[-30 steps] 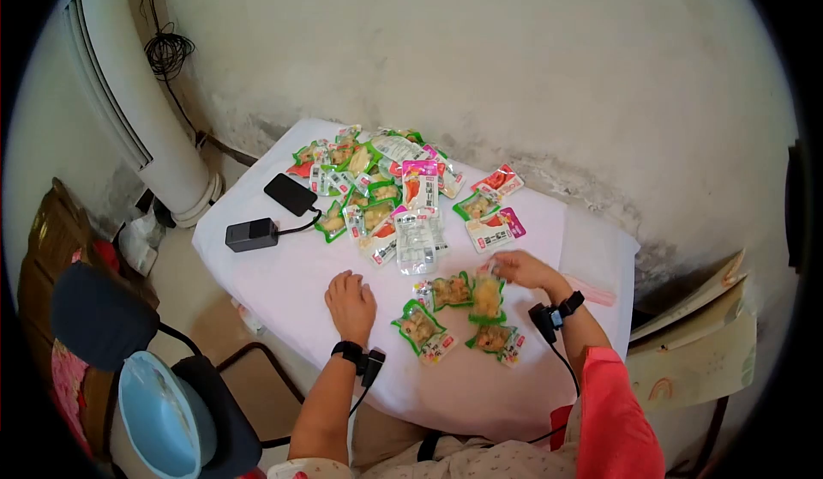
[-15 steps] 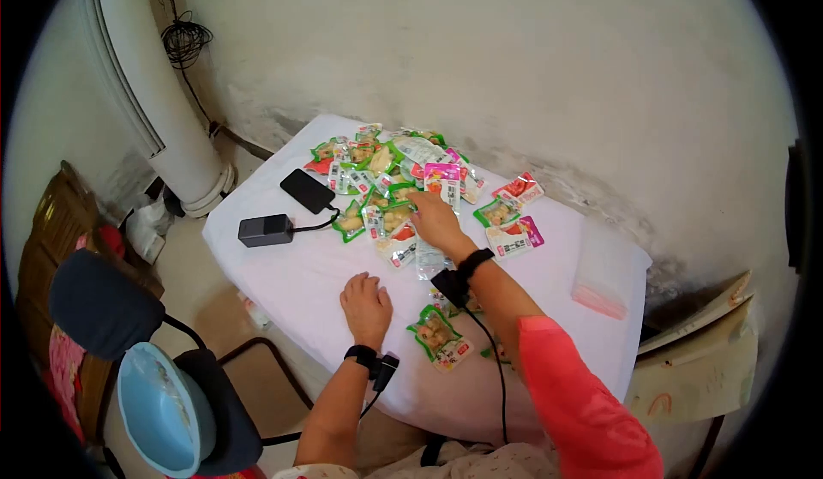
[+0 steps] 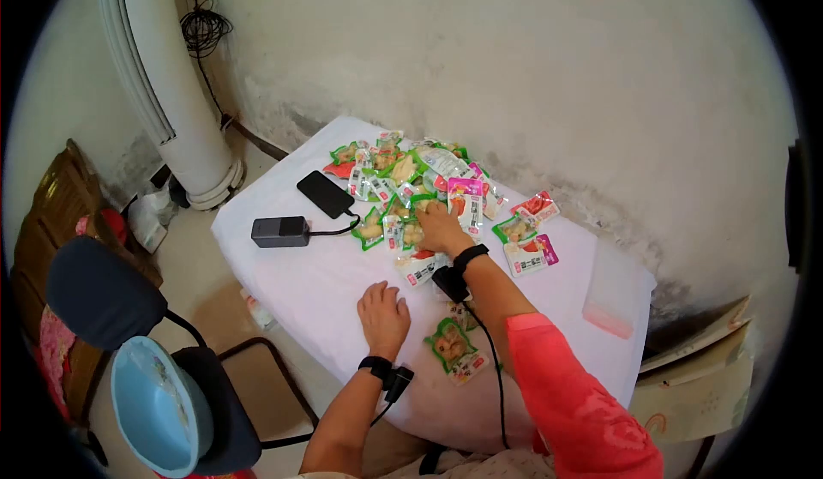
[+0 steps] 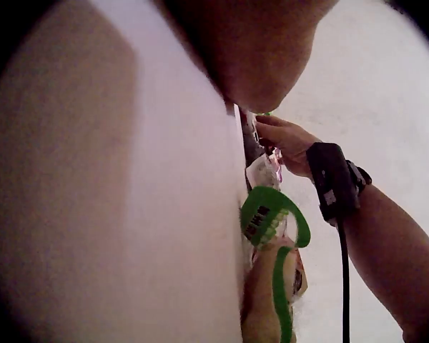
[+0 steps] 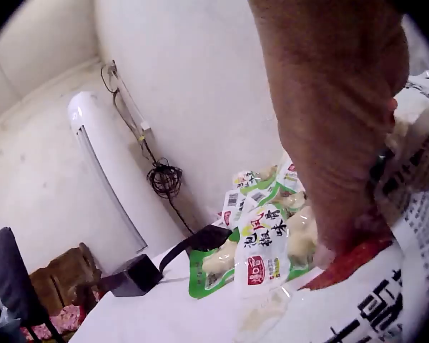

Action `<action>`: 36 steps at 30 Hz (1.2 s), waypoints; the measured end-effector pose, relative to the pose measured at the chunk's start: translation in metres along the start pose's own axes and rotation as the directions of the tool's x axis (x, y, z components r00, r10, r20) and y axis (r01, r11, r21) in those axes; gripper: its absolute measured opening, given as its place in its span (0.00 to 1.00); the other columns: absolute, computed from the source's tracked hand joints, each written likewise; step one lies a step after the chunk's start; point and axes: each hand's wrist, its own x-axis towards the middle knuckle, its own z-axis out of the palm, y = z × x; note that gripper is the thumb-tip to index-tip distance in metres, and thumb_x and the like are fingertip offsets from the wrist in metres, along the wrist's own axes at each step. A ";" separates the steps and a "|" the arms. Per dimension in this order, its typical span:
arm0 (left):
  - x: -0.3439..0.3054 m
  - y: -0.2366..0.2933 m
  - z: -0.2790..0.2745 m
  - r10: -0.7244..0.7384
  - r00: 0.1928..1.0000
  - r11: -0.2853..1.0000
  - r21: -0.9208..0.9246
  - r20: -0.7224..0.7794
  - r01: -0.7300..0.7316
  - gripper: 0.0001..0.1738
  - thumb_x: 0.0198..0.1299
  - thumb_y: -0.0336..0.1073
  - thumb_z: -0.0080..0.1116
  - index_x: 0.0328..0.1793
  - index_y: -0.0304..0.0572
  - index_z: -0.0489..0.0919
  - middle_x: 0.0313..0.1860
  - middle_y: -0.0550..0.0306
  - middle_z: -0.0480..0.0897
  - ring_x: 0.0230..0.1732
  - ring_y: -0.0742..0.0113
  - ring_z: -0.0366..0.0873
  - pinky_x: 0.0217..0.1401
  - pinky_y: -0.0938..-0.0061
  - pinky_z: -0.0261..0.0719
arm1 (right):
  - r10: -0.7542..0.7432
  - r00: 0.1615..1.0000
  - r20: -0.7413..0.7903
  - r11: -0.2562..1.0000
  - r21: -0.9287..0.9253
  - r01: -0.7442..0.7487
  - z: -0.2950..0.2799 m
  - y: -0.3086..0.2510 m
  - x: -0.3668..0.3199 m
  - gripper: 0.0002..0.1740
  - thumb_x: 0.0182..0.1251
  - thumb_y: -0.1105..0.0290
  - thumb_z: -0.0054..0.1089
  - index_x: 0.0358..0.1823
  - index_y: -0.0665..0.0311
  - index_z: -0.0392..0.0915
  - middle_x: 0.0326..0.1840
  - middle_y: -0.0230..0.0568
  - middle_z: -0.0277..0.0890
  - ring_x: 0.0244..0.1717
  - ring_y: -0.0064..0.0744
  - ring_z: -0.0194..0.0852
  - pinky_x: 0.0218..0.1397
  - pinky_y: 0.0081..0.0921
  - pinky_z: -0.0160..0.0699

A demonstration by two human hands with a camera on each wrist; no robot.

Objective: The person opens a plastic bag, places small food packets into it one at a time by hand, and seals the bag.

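Observation:
In the head view, the left hand (image 3: 384,318) rests on the white-covered table, fingers loosely extended, holding nothing. Further back, the right hand (image 3: 442,228) reaches down onto the front of a heap of snack packets and touches a green-edged packet (image 3: 423,204). Its fingertips are partly hidden, so a grip cannot be made out. A white and pink packet (image 3: 465,202) lies just beside it. The right wrist view shows that hand (image 5: 343,143) low against a green and white packet (image 5: 261,246). Nearer the person, another green-edged packet (image 3: 452,344) lies partly beside the right forearm.
Left of the heap are a black phone (image 3: 326,194) and a black box (image 3: 280,231) joined by a cable. Some packets (image 3: 531,254) lie right of the heap, and clear bags (image 3: 610,295) near the right edge. A blue basin (image 3: 161,406) stands on a chair.
The right hand has left the near packets and moved away from the body and leftward to the heap. The left hand stays resting on the table. The head view has shifted slightly.

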 end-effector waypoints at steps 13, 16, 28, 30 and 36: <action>0.000 0.002 -0.004 -0.006 1.000 1.000 -0.008 0.014 0.006 0.12 0.51 0.33 0.58 0.43 0.41 0.77 0.52 0.51 0.75 0.59 0.52 0.68 0.62 0.57 0.61 | 0.248 0.951 -0.184 0.832 0.544 -0.112 -0.005 0.006 0.008 0.29 0.51 0.59 0.68 0.52 0.66 0.70 0.38 0.55 0.78 0.40 0.50 0.80 0.44 0.36 0.76; -0.001 0.000 -0.001 0.002 1.000 1.000 0.001 -0.003 -0.002 0.12 0.51 0.32 0.58 0.43 0.41 0.77 0.52 0.51 0.75 0.59 0.53 0.68 0.62 0.58 0.61 | 0.211 0.966 -0.147 0.568 0.823 0.001 -0.006 0.036 0.000 0.36 0.52 0.58 0.68 0.60 0.67 0.67 0.49 0.52 0.78 0.48 0.38 0.78 0.50 0.30 0.75; -0.002 -0.001 0.001 -0.008 1.000 1.000 0.021 0.006 0.007 0.13 0.51 0.34 0.58 0.44 0.42 0.78 0.53 0.52 0.75 0.60 0.54 0.67 0.62 0.58 0.61 | -0.440 0.744 0.502 0.737 0.676 -0.020 -0.076 0.077 -0.175 0.16 0.61 0.63 0.63 0.47 0.63 0.77 0.37 0.34 0.78 0.39 0.26 0.74 0.46 0.25 0.73; -0.002 0.000 0.002 -0.005 1.000 1.000 0.024 0.004 0.004 0.13 0.51 0.34 0.58 0.44 0.41 0.78 0.53 0.52 0.76 0.60 0.54 0.67 0.62 0.58 0.61 | -0.168 0.921 0.351 0.774 0.626 -0.098 -0.070 0.067 -0.158 0.13 0.62 0.62 0.60 0.42 0.64 0.78 0.32 0.41 0.77 0.33 0.36 0.76 0.38 0.30 0.74; -0.002 0.001 -0.001 -0.017 1.000 1.000 0.022 0.018 0.017 0.13 0.52 0.34 0.58 0.44 0.41 0.78 0.53 0.52 0.76 0.60 0.54 0.67 0.62 0.58 0.61 | 0.067 0.996 -0.062 0.804 0.595 -0.017 -0.029 0.024 -0.040 0.28 0.53 0.61 0.66 0.52 0.69 0.70 0.37 0.49 0.76 0.39 0.44 0.76 0.41 0.35 0.74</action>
